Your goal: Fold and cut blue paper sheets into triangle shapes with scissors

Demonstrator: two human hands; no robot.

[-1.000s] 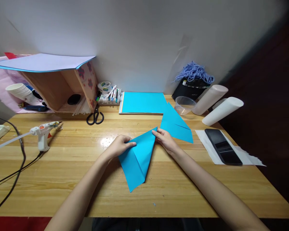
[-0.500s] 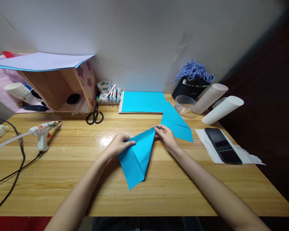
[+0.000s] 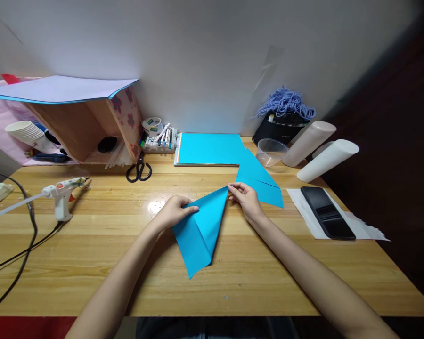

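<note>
In front of the stack of coloured paper (image 3: 210, 149), on the person's side of it, a folded blue sheet (image 3: 210, 219) is held at a slant just above or against the table (image 3: 268, 278); which of the two, I cannot tell. The left hand (image 3: 174, 211) has its grip on the sheet's left upper edge, thumb flat on top and fingers tucked beneath. The right hand (image 3: 246, 198) pinches the pointed upper corner between thumb and fingertips. The step in hand looks like shaping or lining up a fold, with one flap lying over the rest. The next move, I judge, calls for keeping that corner true while the crease is pressed flat along its length. A second blue piece (image 3: 257, 179), with a slit across it, lies at the stack's right front corner; black-handled scissors (image 3: 139, 172) rest left of the stack, nearer the person.
</note>
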